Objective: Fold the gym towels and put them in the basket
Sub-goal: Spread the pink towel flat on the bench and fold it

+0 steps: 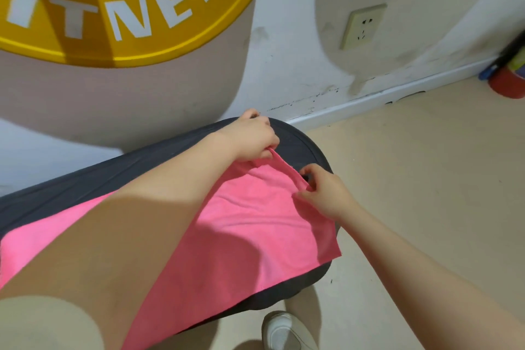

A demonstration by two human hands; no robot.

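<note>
pink towel (pixel 250 224) partly under left forearm (pixel 159 224)

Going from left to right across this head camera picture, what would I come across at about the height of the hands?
Dark padded bench → left hand pinching the pink towel → right hand pinching the same raised edge → beige floor → red and blue gear by the wall, too blurred to identify.
</note>
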